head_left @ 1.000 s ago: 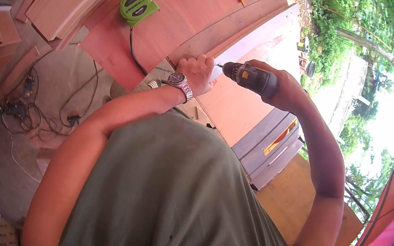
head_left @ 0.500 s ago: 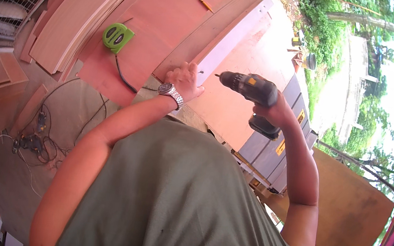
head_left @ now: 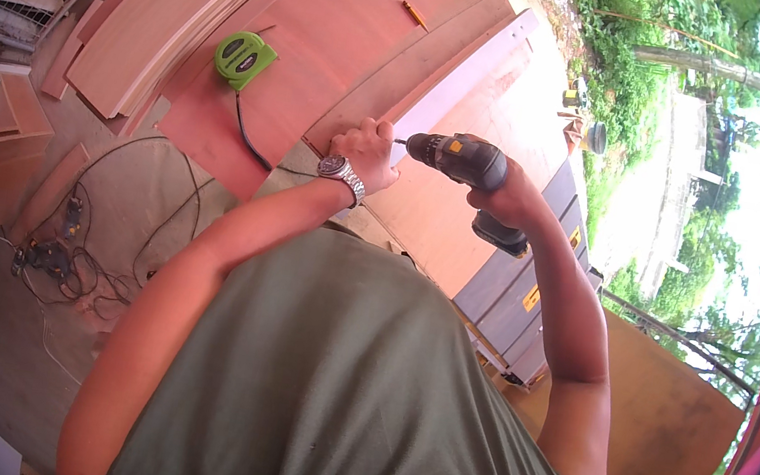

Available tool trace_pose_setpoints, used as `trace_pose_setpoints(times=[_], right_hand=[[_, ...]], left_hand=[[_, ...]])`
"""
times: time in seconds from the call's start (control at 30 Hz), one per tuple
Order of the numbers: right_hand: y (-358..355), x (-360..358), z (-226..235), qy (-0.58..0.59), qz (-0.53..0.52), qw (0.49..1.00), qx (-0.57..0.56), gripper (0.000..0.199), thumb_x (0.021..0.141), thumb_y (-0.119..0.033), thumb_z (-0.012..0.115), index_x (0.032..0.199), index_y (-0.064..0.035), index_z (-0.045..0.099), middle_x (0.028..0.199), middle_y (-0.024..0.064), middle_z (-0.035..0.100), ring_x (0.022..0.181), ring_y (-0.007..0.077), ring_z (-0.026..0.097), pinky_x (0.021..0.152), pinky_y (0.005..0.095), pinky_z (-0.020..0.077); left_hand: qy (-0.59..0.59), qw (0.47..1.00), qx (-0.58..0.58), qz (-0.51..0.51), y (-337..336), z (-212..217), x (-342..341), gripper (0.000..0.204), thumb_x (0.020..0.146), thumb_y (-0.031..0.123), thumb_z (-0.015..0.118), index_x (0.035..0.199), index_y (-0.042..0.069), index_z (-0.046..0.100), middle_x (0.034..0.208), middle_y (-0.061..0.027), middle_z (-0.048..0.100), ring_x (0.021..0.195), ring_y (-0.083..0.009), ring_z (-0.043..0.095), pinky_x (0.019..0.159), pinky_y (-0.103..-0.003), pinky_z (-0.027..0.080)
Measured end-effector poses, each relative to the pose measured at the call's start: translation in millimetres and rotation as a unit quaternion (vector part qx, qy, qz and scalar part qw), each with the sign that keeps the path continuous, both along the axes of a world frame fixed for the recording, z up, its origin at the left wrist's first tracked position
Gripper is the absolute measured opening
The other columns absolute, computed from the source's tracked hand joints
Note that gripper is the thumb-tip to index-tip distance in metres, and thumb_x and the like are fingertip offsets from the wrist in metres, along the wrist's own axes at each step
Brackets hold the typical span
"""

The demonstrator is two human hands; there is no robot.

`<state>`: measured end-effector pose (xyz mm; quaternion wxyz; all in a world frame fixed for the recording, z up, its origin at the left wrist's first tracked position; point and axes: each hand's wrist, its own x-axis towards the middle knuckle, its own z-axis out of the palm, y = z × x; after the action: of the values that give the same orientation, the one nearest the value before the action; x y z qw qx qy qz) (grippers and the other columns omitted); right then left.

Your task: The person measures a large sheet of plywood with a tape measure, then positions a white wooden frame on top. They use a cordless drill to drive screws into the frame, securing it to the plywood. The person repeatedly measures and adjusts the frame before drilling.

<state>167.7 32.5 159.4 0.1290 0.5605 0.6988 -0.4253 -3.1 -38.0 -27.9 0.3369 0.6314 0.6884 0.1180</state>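
My right hand [head_left: 514,198] grips the handle of a black and yellow cordless drill [head_left: 457,156], which points left. Its bit reaches the near end of a long, narrow wooden board [head_left: 465,79], right beside my other hand; the exact contact point is too small to make out. Curled over that same end of the board is my left hand [head_left: 367,153], closed, with a metal-banded watch [head_left: 342,172] on the wrist. The board runs away from me toward the far right across the wooden work surface [head_left: 329,46].
A green tape measure [head_left: 244,61] and an orange pencil [head_left: 415,16] lie on the reddish sheet. Stacked curved panels [head_left: 173,14] stand at left. Tangled cords and a power tool [head_left: 52,257] sit on the floor. A grey table saw [head_left: 515,276] adjoins on the right.
The drill has moved left, so its bit now meets the board's end beside my left hand, where a screw stood out before. My left hand keeps its hold.
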Motion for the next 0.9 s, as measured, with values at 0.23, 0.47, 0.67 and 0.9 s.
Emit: trace_pose_setpoints(times=[0.23,0.47,0.67,0.9], right_hand=[[5.3,-32.8,25.1,-0.06,0.096,0.994,0.007,0.074,0.07,0.003,0.065,0.141,-0.0176,0.056,0.107,0.0103,0.073,0.098,0.0251,0.069,0.089,0.0375,0.0534],[34.0,-57.2,30.7,-0.1,0.152,0.983,-0.016,0.074,0.07,0.003,0.065,0.14,-0.0183,0.056,0.105,0.0114,0.074,0.093,0.0271,0.071,0.086,0.0391,0.0543],[23.9,-39.9,31.3,-0.077,0.163,0.984,0.0,0.079,0.069,0.002,0.065,0.145,-0.0196,0.053,0.109,0.0094,0.073,0.098,0.0233,0.07,0.09,0.0366,0.0544],[-27.2,40.3,24.4,0.064,-0.004,0.996,0.059,0.079,0.07,-0.001,0.066,0.147,-0.0147,0.051,0.111,0.0071,0.071,0.101,0.0197,0.067,0.093,0.0337,0.0514]], left_hand=[[-0.01,1.0,0.006,0.005,-0.3,-1.7,-0.1,0.07,0.073,0.046,0.083,0.12,0.006,0.049,0.114,-0.0142,0.059,0.102,-0.0315,0.067,0.084,-0.049,0.056],[-0.014,1.0,0.013,0.004,-0.7,-4.8,0.2,0.07,0.073,0.045,0.084,0.12,0.007,0.05,0.114,-0.0138,0.06,0.1,-0.0313,0.068,0.083,-0.049,0.056],[-0.001,1.0,0.004,0.0,0.5,-6.9,2.3,0.07,0.073,0.044,0.083,0.121,0.006,0.049,0.114,-0.0135,0.059,0.101,-0.0307,0.068,0.082,-0.049,0.057],[0.009,1.0,0.01,0.006,-0.3,0.1,2.5,0.069,0.075,0.044,0.08,0.123,0.006,0.048,0.113,-0.0149,0.058,0.104,-0.0317,0.067,0.083,-0.05,0.056]])
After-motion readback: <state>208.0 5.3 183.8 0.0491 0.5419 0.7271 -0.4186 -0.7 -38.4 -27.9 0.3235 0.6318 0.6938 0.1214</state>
